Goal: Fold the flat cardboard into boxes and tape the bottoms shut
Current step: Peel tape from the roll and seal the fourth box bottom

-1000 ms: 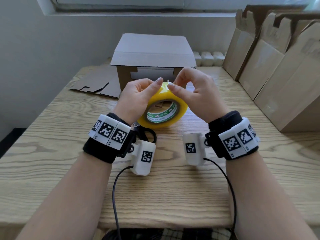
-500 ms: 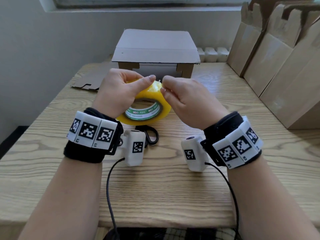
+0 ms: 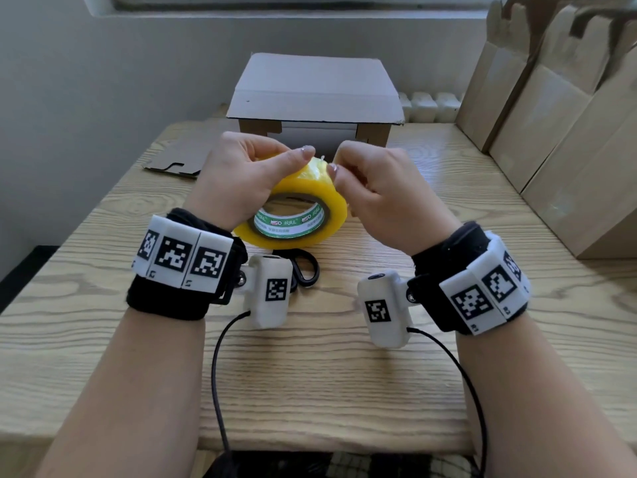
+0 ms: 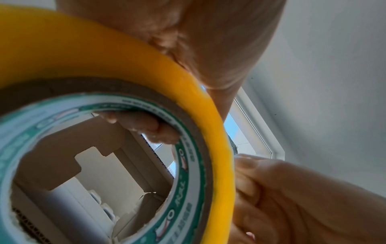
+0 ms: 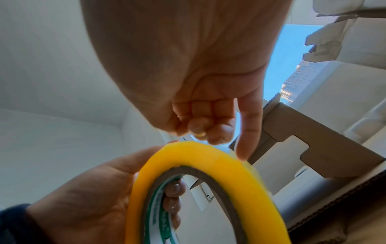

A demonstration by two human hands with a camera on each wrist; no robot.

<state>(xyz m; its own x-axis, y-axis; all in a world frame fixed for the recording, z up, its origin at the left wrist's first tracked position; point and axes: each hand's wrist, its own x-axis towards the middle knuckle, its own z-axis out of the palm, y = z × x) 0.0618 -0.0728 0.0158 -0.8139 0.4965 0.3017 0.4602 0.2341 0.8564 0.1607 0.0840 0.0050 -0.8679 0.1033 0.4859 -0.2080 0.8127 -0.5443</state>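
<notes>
A yellow tape roll (image 3: 303,184) with a green-printed core is held upright above the table. My left hand (image 3: 241,174) grips it, thumb along the top and fingers (image 4: 146,127) hooked through the core. My right hand (image 3: 375,191) sits at the roll's top right, fingers curled, thumb and index fingertip (image 5: 242,153) pinching at the small loose tape end that sticks up there. Behind the hands stands a folded cardboard box (image 3: 315,91) with its flaps closed on top. The same box (image 5: 313,140) shows in the right wrist view.
Black scissors (image 3: 305,267) lie on the wooden table (image 3: 310,374) under the roll. Flat cardboard (image 3: 186,157) lies at the back left. Several folded-flat boxes (image 3: 551,108) lean against the wall on the right.
Both hands and the roll have drifted a little left and toward me. The right hand's fingers have curled tighter onto the top of the roll.
</notes>
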